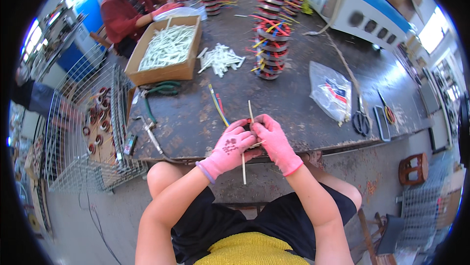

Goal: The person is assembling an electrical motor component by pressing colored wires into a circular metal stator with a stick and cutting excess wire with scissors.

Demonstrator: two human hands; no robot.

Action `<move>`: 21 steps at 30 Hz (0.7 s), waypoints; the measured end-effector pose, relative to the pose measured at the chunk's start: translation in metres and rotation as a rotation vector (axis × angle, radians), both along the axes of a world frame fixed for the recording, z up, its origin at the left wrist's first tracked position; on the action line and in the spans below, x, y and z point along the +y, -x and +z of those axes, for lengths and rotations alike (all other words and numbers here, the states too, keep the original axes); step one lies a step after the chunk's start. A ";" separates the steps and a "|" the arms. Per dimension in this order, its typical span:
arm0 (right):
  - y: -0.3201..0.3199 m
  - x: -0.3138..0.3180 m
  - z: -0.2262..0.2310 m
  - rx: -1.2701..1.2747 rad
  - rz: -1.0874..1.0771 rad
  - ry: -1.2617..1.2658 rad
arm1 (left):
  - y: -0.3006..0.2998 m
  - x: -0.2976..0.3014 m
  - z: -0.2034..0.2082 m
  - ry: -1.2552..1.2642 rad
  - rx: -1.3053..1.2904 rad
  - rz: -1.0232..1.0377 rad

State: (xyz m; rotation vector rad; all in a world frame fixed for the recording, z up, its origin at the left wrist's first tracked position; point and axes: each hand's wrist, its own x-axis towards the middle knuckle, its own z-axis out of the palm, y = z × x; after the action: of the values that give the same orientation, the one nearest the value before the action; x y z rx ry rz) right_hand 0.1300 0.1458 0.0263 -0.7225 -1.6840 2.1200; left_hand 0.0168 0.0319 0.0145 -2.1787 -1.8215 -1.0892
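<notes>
Both my hands wear pink gloves and meet just off the table's near edge. My left hand (230,150) is closed around a small wound stator (248,121), mostly hidden by the fingers, with a bit of red-brown winding showing. Yellow, blue and red lead wires (217,106) stick out from it to the far left. With fingers pinched, my right hand (275,142) grips the same piece from the right. A thin white cord (244,169) hangs below the hands, and a pale length also rises above them.
A cardboard box (191,64) of white sleeves stands far left beside a loose sleeve pile (221,60). Stacked stators (271,52) rise beyond my hands. Green-handled pliers (164,88), a plastic bag (330,91), scissors (361,123) and a phone (382,123) lie around. A co-worker (128,13) sits far left.
</notes>
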 end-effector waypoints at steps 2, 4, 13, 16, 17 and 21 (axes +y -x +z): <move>-0.011 0.003 0.014 -0.034 0.041 0.030 | -0.001 -0.001 0.003 -0.011 0.010 0.007; -0.035 0.024 0.024 -0.004 0.037 -0.031 | -0.001 -0.002 0.005 -0.009 0.002 -0.003; -0.211 0.252 -0.012 -1.238 -0.546 -1.207 | 0.035 -0.042 0.038 0.243 0.043 0.056; -0.235 0.298 -0.034 -1.352 -0.456 -1.137 | 0.043 -0.053 0.048 0.251 0.028 0.222; -0.225 0.298 -0.035 -1.375 -0.480 -1.161 | 0.045 -0.068 0.048 0.232 -0.019 0.337; -0.224 0.294 0.000 -1.339 -0.397 -1.026 | 0.017 -0.120 0.037 0.322 -0.355 0.746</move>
State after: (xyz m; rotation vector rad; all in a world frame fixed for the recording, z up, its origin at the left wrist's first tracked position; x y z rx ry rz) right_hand 0.3539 0.4398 0.0262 -1.9751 -2.4264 0.1148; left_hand -0.0001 -0.0877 0.0519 -1.2144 -2.7821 -1.0794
